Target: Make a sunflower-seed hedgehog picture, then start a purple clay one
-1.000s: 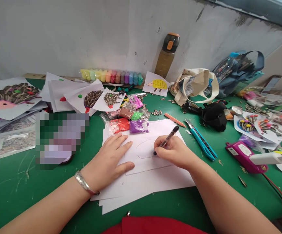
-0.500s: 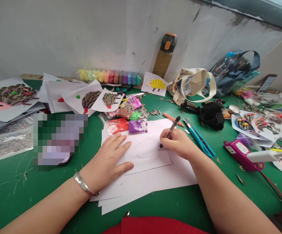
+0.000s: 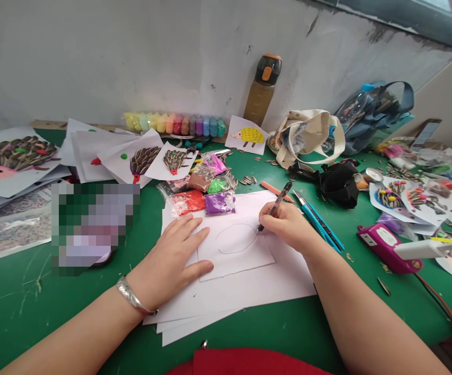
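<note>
My right hand (image 3: 288, 225) is shut on a black pen (image 3: 276, 207), whose tip rests on a white paper sheet (image 3: 245, 258) at the right end of a thin drawn oval outline (image 3: 236, 239). My left hand (image 3: 175, 252) lies flat on the paper stack with its fingers spread, holding nothing. A silver bangle (image 3: 131, 296) circles my left wrist. The top sheet has a cut or pencilled edge, and it lies over several larger white sheets (image 3: 226, 307).
A blue utility knife (image 3: 317, 226) lies just right of my right hand. Clay packets (image 3: 198, 200) sit beyond the paper, near seed-decorated hedgehog pictures (image 3: 143, 161) and loose sunflower seeds. A purple glue gun (image 3: 384, 247) lies at right on the green mat (image 3: 54, 312).
My right hand and the pen tip have moved right and slightly up along the outline, uncovering more of the drawn line. My left hand stays in place.
</note>
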Available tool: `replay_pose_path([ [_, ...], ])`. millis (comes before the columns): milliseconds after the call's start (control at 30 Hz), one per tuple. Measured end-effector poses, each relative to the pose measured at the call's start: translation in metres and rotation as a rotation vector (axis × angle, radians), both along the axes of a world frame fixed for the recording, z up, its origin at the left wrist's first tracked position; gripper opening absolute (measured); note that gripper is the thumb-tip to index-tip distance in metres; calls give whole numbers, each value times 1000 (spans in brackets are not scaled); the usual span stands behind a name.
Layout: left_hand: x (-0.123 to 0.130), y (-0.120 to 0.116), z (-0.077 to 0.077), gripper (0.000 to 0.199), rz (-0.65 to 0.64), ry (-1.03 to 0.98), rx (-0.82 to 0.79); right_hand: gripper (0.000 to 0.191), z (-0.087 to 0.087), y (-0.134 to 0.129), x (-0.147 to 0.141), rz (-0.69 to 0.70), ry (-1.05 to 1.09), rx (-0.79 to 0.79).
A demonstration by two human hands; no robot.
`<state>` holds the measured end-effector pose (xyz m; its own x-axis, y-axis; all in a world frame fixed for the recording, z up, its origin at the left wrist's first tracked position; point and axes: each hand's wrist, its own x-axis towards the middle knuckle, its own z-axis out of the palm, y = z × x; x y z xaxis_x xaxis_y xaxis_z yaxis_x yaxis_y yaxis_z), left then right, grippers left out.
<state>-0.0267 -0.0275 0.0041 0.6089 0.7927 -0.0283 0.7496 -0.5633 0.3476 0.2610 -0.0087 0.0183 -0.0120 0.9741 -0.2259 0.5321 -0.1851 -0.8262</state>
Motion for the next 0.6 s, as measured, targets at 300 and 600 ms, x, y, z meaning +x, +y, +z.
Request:
replay_pose_path([
  [300, 0, 0, -1, 63, 2, 16, -7, 9, -2, 0, -1, -18, -1, 22],
  [600, 0, 0, -1, 63, 2, -5, 1, 9, -1, 0, -2, -28, 26, 34],
])
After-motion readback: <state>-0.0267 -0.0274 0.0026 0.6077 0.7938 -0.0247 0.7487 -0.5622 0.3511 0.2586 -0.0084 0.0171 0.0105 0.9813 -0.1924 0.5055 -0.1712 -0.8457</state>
